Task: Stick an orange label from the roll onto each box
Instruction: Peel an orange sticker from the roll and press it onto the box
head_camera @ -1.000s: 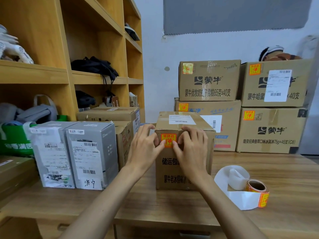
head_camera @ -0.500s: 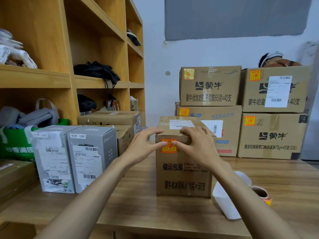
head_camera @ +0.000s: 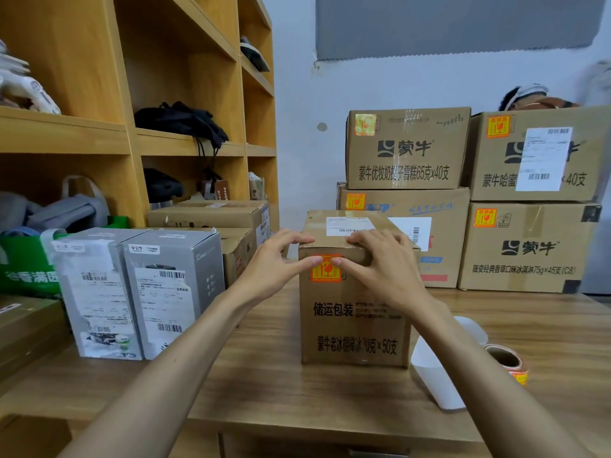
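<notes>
A tall brown carton (head_camera: 357, 319) stands on the wooden table (head_camera: 297, 391) in front of me. An orange label (head_camera: 325, 272) is stuck near the top of its front face. My left hand (head_camera: 274, 262) and my right hand (head_camera: 383, 262) rest over the carton's top front edge, fingertips on the lid. Both thumbs press the label's upper edge. The label roll (head_camera: 506, 361) lies on the table right of the carton, with its white backing strip (head_camera: 433, 375) trailing toward me.
Two grey boxes (head_camera: 172, 285) with shipping slips stand to the left, with brown cartons (head_camera: 211, 216) behind them. Several stacked cartons (head_camera: 403, 150) bearing orange labels line the back right. A wooden shelf unit (head_camera: 132, 140) fills the left side.
My hands slid up from the label on the carton's front; the fingers now lie on the lid and only the thumbs stay on the label. The view dropped slightly.
</notes>
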Motion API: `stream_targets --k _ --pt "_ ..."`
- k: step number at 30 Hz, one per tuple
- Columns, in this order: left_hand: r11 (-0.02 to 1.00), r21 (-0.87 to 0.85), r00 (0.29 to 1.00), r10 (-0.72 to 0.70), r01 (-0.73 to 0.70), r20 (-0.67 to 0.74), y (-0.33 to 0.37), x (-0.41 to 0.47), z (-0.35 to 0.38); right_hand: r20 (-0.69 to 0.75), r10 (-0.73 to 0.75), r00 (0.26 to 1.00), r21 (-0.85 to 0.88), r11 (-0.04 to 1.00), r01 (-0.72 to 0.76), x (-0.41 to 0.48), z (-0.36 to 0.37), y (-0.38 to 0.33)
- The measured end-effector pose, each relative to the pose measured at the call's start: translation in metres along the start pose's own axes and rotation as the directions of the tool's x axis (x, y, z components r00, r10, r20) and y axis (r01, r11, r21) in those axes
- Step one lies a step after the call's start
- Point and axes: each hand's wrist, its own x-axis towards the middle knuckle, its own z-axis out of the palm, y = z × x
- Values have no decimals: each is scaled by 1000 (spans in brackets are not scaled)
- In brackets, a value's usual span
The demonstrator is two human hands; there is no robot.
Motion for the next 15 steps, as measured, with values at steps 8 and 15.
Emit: stream_targets --k 8,15 --pt "998 48 999 39 -39 9 -2 -4 1 17 -26 1000 -51 998 27 -2 -1 0" --pt "986 149 997 68 -72 31 -5 -8 3 103 -81 991 -146 985 96 -3 3 7"
